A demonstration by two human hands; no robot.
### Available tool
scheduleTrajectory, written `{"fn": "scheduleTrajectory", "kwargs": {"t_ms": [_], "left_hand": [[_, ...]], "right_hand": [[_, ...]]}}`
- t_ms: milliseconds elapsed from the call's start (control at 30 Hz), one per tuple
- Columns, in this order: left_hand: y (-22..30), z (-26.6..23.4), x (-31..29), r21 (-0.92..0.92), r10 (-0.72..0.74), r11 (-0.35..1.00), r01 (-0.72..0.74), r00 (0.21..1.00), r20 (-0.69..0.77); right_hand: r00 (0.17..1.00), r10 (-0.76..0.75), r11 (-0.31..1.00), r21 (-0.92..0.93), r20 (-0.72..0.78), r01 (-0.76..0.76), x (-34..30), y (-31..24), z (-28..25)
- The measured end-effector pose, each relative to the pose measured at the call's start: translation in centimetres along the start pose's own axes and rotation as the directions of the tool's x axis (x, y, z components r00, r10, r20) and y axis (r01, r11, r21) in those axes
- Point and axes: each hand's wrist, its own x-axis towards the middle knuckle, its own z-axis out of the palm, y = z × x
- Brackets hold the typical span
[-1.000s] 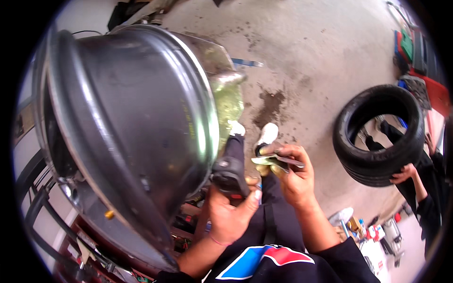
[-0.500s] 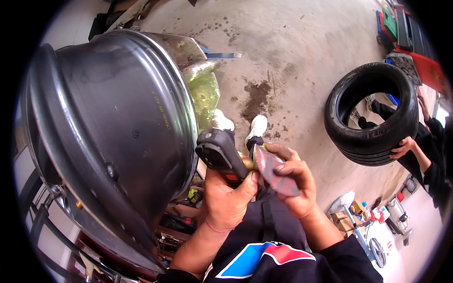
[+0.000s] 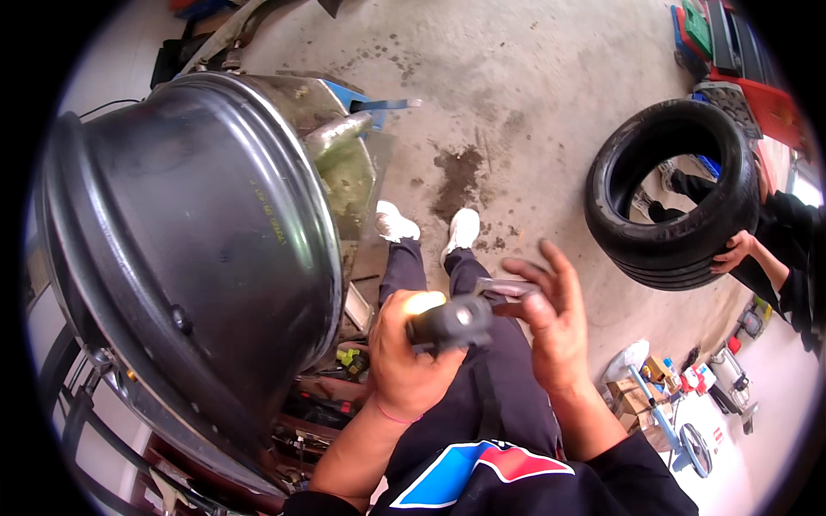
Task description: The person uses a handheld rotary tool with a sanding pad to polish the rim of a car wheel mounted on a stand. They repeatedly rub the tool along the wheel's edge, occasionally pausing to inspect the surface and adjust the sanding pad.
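Note:
My left hand [image 3: 404, 370] is closed around a black hand-held power tool [image 3: 447, 325], whose rounded end now points up towards me. Just to the right of the tool is a thin grey-red pad [image 3: 506, 289], seen nearly edge-on and slightly blurred. Thumb and fingers of my right hand [image 3: 559, 335] pinch this pad at its right side, while other fingers stick out. Whether the pad touches the tool I cannot tell. A large dark metal wheel rim [image 3: 215, 172] stands on its mount, left of my left hand.
At the right, another person's hand [image 3: 734, 252] holds a black tyre [image 3: 671, 258] upright. Below the rim is a tray of tools [image 3: 318, 404]. Boxes [image 3: 632, 400] and a blue-handled round mirror [image 3: 693, 449] stand at lower right. Red and green cases [image 3: 757, 112] lie at upper right.
The tool has turned from showing its long side to showing its end. The pad has gone from broad-side to edge-on, and my right fingers have spread more.

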Motion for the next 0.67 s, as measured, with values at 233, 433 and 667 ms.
{"fn": "scheduleTrajectory", "kwargs": {"t_ms": [233, 433, 667], "left_hand": [[0.5, -1.1, -0.1, 0.227, 0.496, 0.806, -0.547, 0.833, 0.246], [0.6, -0.4, -0.3, 0.253, 0.522, 0.790, -0.558, 0.829, 0.200], [0.0, -2.3, 0.7, 0.268, 0.489, 0.779, -0.567, 0.817, 0.307]], "right_hand": [[0.994, 0.001, 0.857, 0.512, 0.112, -0.059, 0.3, 0.6, 0.3], [0.992, -0.089, 0.978, 0.199, 0.090, 0.070, 0.8, 1.7, -0.6], [0.781, -0.260, 0.485, -0.623, 0.568, 0.614, 0.7, 1.3, -5.5]]}}
